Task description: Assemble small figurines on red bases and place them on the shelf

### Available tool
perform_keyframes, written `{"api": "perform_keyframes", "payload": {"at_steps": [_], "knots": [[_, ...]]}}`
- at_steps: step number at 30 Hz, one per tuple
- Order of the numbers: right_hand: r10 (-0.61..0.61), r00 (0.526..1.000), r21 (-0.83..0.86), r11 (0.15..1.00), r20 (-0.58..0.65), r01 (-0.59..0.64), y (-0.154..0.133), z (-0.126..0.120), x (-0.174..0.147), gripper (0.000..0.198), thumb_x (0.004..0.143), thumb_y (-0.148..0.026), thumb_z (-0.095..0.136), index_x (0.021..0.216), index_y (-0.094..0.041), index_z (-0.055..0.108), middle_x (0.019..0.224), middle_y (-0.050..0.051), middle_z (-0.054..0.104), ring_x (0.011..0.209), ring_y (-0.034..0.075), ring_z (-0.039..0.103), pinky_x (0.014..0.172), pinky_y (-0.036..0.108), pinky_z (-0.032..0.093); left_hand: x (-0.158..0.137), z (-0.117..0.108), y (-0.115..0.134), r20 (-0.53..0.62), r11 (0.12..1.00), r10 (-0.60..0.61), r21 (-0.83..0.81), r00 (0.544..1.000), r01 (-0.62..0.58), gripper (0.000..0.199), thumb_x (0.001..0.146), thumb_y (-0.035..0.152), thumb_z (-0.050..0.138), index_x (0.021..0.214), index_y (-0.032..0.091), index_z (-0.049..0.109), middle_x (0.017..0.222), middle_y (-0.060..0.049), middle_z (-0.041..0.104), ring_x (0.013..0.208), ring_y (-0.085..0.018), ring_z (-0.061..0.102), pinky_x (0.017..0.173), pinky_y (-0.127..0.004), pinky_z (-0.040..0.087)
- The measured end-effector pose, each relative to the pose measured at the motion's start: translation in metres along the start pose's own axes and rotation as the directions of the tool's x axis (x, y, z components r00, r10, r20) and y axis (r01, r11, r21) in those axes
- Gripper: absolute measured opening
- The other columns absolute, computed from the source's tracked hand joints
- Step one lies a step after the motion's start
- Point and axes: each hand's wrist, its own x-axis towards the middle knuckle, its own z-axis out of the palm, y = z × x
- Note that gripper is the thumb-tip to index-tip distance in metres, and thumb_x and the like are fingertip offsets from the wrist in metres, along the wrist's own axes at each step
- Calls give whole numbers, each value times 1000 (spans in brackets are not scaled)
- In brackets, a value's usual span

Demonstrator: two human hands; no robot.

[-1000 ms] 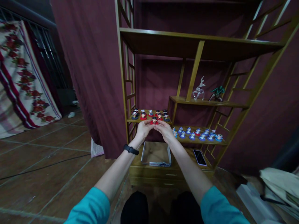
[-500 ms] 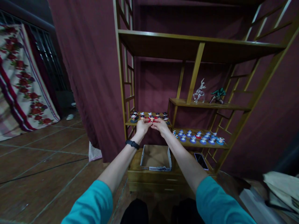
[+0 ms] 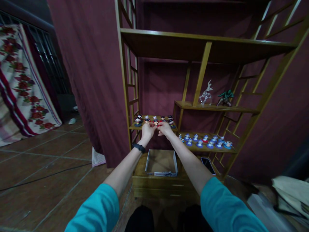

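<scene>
A small red and black figurine (image 3: 155,122) is at the front of the left shelf, between my two hands. My left hand (image 3: 147,131) has its fingertips closed on the figurine's left side. From the other side, my right hand (image 3: 165,129) pinches at its right edge, the fingers curled. Both hands partly cover its base. More figurines of the same sort stand around it, such as a dark-based figurine (image 3: 137,121) at the left end and another figurine (image 3: 171,122) at the right.
Below my hands, an open cardboard box (image 3: 161,174) sits on the wooden cabinet (image 3: 154,185), with a phone (image 3: 208,165) to its right. Several blue-based figurines (image 3: 199,143) line the lower right shelf. A clear deer ornament (image 3: 206,95) and a green ornament (image 3: 226,97) stand above.
The figurine between my hands has shifted slightly left. My fingertips, close together before, are now a little farther apart, with the right hand's fingers more curled.
</scene>
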Motion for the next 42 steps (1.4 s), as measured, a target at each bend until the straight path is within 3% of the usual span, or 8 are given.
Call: {"api": "perform_keyframes", "payload": {"at_steps": [8, 17, 21, 34, 39, 42], "knots": [[-40, 999, -255, 966, 6, 40, -2, -6, -6, 20, 74, -18, 63, 94, -17, 64, 58, -5, 61, 39, 4, 51, 41, 13, 44, -15, -3, 17, 0, 954, 53, 295, 999, -51, 37, 74, 21, 61, 111, 16, 60, 97, -11, 69, 95, -22, 63, 80, -29, 46], [-65, 997, -420, 904, 42, 76, 10, -10, -21, 51, 77, -20, 58, 127, -25, 49, 83, 0, 71, 45, 7, 57, 44, 16, 46, -18, -4, 29, 0, 918, -24, 396, 1000, 22, 37, 76, 31, 60, 112, 22, 57, 102, -10, 68, 97, -25, 63, 76, -31, 47], [-79, 994, -475, 874, 70, 102, 12, -11, -22, 59, 77, -19, 57, 134, -26, 42, 83, -1, 72, 45, 7, 58, 45, 16, 47, -16, -4, 33, -6, 908, -35, 417, 999, 34, 36, 77, 31, 60, 111, 22, 56, 101, -10, 68, 97, -25, 62, 77, -32, 47], [-47, 989, -232, 970, 141, 79, 28, -8, -16, 74, 76, -10, 55, 143, -24, 25, 68, -3, 68, 43, 5, 52, 46, 15, 48, -13, -1, 34, -23, 892, -37, 450, 999, 43, 37, 77, 34, 60, 112, 21, 55, 102, -11, 67, 98, -27, 62, 77, -33, 47], [-177, 970, -57, 980, 169, 189, 45, -16, -37, 75, 76, -9, 51, 143, -26, 22, 75, -3, 66, 50, 5, 53, 49, 15, 49, -21, -3, 29, -9, 906, 48, 422, 999, -40, 40, 80, 32, 56, 118, 18, 52, 103, -10, 67, 98, -24, 62, 81, -31, 47], [-233, 956, 20, 972, 180, 234, 71, -25, -60, 69, 77, -12, 49, 141, -27, 27, 80, -3, 64, 55, 6, 54, 51, 16, 49, -38, -5, 24, 1, 904, 121, 414, 993, -110, 42, 84, 27, 50, 125, 17, 47, 112, -10, 64, 104, -22, 60, 87, -31, 46]]}}
